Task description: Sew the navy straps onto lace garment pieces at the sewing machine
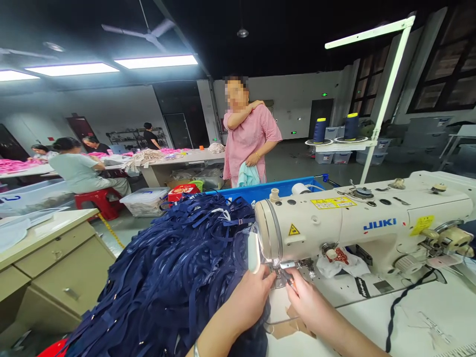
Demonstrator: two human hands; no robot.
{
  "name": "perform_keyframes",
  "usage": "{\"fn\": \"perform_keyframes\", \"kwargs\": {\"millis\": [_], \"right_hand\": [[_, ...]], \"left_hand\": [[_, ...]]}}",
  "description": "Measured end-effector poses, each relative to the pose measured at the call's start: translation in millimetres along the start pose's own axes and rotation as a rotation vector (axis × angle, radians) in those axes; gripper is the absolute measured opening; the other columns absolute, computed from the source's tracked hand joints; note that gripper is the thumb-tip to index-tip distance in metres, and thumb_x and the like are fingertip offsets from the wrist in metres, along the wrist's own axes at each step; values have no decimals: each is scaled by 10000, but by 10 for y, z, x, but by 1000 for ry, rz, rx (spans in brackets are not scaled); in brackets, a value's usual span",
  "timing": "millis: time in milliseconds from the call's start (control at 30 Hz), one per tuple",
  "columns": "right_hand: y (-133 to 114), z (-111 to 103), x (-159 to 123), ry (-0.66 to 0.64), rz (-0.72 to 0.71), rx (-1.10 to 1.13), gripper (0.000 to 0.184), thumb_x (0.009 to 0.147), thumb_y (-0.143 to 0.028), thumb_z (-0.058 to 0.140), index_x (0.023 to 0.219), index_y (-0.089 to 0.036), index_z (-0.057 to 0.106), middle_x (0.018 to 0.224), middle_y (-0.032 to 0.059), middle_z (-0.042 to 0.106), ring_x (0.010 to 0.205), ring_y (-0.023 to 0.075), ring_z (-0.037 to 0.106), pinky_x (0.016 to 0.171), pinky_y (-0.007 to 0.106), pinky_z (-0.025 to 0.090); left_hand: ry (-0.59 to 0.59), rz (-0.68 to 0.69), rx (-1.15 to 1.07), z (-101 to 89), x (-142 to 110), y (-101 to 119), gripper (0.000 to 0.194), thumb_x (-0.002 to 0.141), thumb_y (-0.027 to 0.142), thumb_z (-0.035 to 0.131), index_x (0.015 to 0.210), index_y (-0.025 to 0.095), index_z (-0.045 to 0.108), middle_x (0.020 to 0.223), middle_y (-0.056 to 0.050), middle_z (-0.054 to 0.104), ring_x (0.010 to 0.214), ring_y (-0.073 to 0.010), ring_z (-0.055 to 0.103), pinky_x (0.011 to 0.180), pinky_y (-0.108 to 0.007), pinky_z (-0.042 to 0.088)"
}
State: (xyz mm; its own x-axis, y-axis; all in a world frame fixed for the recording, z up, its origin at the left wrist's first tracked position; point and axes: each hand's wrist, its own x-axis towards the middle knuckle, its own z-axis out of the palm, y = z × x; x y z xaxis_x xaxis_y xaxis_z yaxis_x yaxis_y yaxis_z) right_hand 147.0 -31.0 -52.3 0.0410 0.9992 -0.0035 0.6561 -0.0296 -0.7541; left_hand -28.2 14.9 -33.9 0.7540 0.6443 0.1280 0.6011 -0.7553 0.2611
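Sewing machine (349,215) is mounted on the white table (353,327), its needle area (278,280) partly covered by the left hand (250,296) and the right hand (307,298). Both are narrowed there; whether anything is gripped by the left cannot be told. A small dark item (287,278) at the right is hardly distinguishable. Navy garments (163,263) are heaped alongside, cut off below.

Your left hand (250,297) and right hand (305,298) sit close together, fingers (268,281) bent, tips just apart. Your bare left forearm (219,330) slants forward and inward; your bare right forearm (345,327) angles in from the right.
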Motion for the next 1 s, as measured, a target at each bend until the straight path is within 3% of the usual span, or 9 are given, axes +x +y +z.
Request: {"fn": "perform_keyframes", "kwargs": {"millis": [200,300,400,567,800,900,1000], "right_hand": [[-75,-66,-48,-23,63,-96,375,878,-170,284,1205,-129,462,756,45,606,732,209,601,689,293,445],[-138,-124,-128,-69,99,-52,392,871,-159,250,1223,-172,423,709,15,544,551,184,544,496,270,434],[-140,-149,-241,-146,109,49,399,870,-197,262,1254,-248,360,700,-4,499,430,164,472,306,243,326],[-33,-99,-366,-87,-171,97,305,862,-216,299,1153,-217,389,592,-47,400,501,165,458,465,266,363],[33,-52,-379,-112,-206,-9,319,868,-300,293,1142,-195,419,698,-16,505,631,176,534,551,273,391],[211,-147,-354,-85,-192,-202,337,887,-288,292,1189,-256,439,707,-24,601,646,181,605,559,265,421],[553,-314,-313,89,-207,-596,401,919,-238,276,1285,-267,435,840,14,683,734,204,664,570,283,466]], "left_hand": [[161,-128,-186,-6,67,14,242,944,177,383,883,195,617,1002,-51,582,899,-177,562,792,-258,443],[184,-226,-285,-7,80,4,204,921,228,445,841,194,630,900,-39,618,813,-172,573,729,-249,436],[132,-220,-456,-1,73,-12,169,878,246,513,863,210,677,853,-15,647,813,-165,581,753,-243,427],[90,-195,-739,32,77,-32,228,793,256,610,999,204,692,890,-1,677,823,-155,583,766,-230,419],[22,-200,-774,54,80,-51,145,752,225,590,816,164,706,683,29,608,641,-111,483,599,-198,351],[33,-225,-750,74,76,-69,142,743,223,577,797,153,688,645,33,568,609,-108,448,561,-201,319],[42,-249,-737,81,73,-73,152,737,221,562,797,150,682,649,28,566,605,-110,443,555,-207,313]]}}
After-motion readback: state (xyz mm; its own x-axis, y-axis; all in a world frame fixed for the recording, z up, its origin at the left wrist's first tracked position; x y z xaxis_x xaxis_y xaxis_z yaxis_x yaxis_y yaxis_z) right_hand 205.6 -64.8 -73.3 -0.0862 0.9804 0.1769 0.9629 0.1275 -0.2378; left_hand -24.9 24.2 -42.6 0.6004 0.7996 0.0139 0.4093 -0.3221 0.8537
